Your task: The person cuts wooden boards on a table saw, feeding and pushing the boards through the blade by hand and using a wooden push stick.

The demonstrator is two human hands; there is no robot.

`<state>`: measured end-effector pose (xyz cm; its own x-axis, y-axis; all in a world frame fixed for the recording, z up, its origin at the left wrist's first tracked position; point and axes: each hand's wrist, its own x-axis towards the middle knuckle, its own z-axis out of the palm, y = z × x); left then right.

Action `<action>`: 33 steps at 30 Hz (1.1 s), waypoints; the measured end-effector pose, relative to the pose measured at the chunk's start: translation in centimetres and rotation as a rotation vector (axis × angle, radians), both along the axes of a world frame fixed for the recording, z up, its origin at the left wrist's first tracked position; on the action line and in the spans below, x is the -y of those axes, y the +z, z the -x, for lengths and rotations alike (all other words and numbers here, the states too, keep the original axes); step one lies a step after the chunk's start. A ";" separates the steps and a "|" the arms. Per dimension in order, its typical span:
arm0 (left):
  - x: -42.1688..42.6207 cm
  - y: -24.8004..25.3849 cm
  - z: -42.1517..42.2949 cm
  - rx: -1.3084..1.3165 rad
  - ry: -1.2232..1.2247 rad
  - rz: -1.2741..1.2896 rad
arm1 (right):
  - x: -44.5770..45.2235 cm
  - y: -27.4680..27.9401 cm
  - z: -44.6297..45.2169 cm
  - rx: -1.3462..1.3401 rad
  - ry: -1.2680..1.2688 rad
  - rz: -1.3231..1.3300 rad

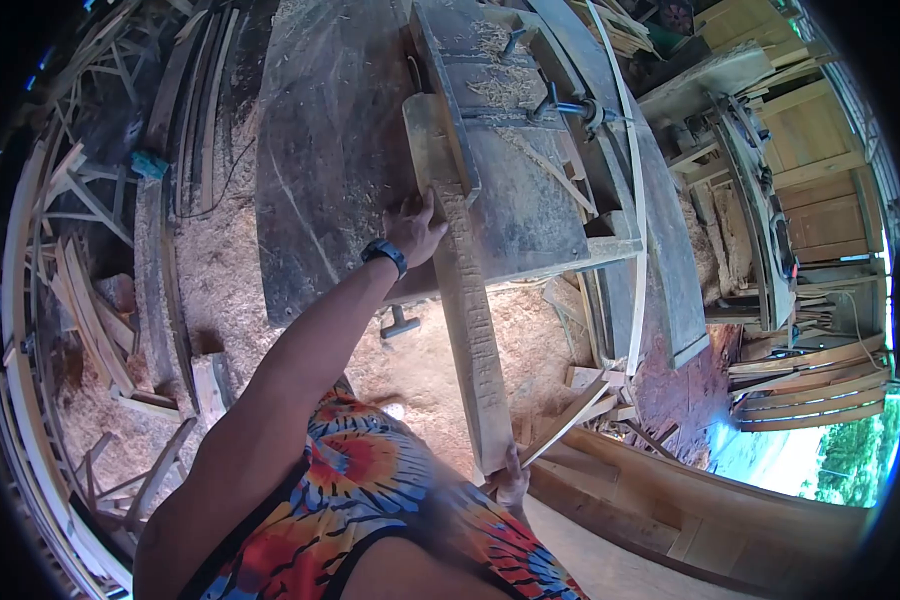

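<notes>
A long, narrow, brown wooden board [463,300] lies with its far part on the broad, grey, shavings-dusted worktop [335,130], beside a dark, straight wooden fence [448,110]; its near part extends past the worktop's near edge. Dark marks cross its upper face, too unclear to read. The left hand [415,230], wearing a black wristband [384,257], touches the board's left edge; I cannot tell whether its grip is closed. The right hand [512,482] has its grip closed around the near end. A blue-grey metal clamp [592,113] sits to the far right.
</notes>
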<state>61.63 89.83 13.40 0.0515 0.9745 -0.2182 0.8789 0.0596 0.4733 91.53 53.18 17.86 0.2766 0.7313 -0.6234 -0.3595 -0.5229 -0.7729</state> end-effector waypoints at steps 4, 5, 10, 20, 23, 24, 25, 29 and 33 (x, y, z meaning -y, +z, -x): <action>-1.6 -0.6 0.5 -0.010 0.006 -0.011 | -1.1 -0.8 0.2 -0.011 0.008 0.002; -1.9 -1.0 0.7 -0.008 0.009 -0.024 | -1.5 -0.6 0.4 0.045 0.010 0.025; -3.2 -0.5 1.3 0.030 0.031 -0.013 | -3.0 -0.8 1.2 0.068 -0.033 0.076; -6.1 -0.8 2.8 0.097 0.056 -0.045 | -5.5 -2.4 1.9 -0.009 -0.061 0.074; -7.1 -1.3 3.2 0.098 0.062 -0.048 | -6.1 -3.0 2.1 -0.039 -0.089 0.064; -7.6 -1.2 3.4 0.083 0.059 -0.037 | -6.4 -2.9 2.2 -0.057 -0.086 0.070; -8.0 -1.2 3.6 0.069 0.056 -0.025 | -6.8 -2.8 2.3 -0.074 -0.083 0.076; -9.4 -1.2 4.3 0.076 0.053 -0.030 | -9.0 -1.7 4.1 -0.130 -0.109 0.057; -11.2 -2.1 5.1 0.086 0.062 -0.059 | -10.7 -1.7 4.8 -0.099 -0.099 0.060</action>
